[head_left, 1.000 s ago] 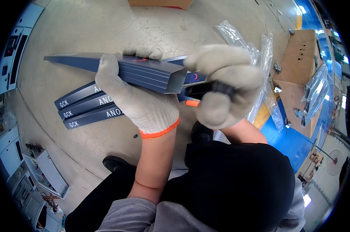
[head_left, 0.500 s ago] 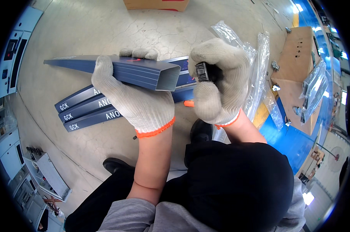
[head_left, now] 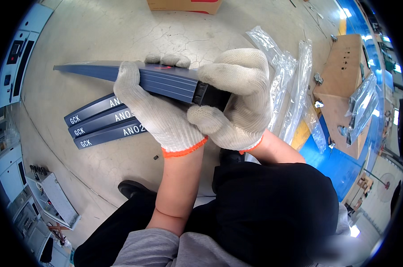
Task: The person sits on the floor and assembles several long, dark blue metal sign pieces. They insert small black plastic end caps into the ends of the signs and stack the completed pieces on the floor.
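A long dark blue rectangular metal tube [head_left: 168, 84] with ribbed sides lies across my left hand [head_left: 154, 104], which wears a white knit glove with an orange cuff. The fingers wrap over its far side and the thumb presses the near side. At the tube's right end, my gloved right hand [head_left: 237, 98] grips a black plastic end cap [head_left: 214, 97] between thumb and fingers. The cap sits against the tube's opening; how deep it goes in, I cannot tell. Beneath my left hand, several similar blue bars [head_left: 108, 122] with white lettering lie side by side on the floor.
Clear plastic wrapping [head_left: 295, 89] lies on the floor to the right, near an opened cardboard box [head_left: 339, 93] on a blue surface [head_left: 330, 164]. Another cardboard box [head_left: 186, 5] stands at the far edge. Grey-white cabinets [head_left: 14, 58] line the left side.
My right hand has moved left, bringing the black end cap from beside the tube to its open end. The tube, in my left hand, has shifted slightly to the right.
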{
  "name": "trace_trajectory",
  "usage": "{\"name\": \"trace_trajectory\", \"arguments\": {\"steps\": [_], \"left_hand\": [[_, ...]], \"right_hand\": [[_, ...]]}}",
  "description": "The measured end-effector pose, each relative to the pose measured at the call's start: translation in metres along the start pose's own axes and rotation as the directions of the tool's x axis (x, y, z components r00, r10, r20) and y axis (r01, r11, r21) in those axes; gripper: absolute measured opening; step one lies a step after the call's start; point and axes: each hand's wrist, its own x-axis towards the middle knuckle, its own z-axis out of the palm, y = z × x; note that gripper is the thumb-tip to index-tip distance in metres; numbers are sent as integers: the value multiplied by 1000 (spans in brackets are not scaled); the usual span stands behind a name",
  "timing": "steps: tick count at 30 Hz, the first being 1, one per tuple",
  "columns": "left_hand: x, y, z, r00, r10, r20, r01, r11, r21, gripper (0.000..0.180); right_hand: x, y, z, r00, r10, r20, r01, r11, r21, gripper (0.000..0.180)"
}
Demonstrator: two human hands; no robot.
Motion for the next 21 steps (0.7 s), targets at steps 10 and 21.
{"name": "trace_trajectory", "arguments": {"steps": [10,21], "left_hand": [[-2,1,-1,997,-35,75,37,999,-24,59],[-5,-1,-4,994,-44,102,48,998,-33,67]], "right_hand": [[4,-11,4,998,-55,-22,50,985,-162,54],[-5,5,8,994,101,50,-111,949,296,48]]}}
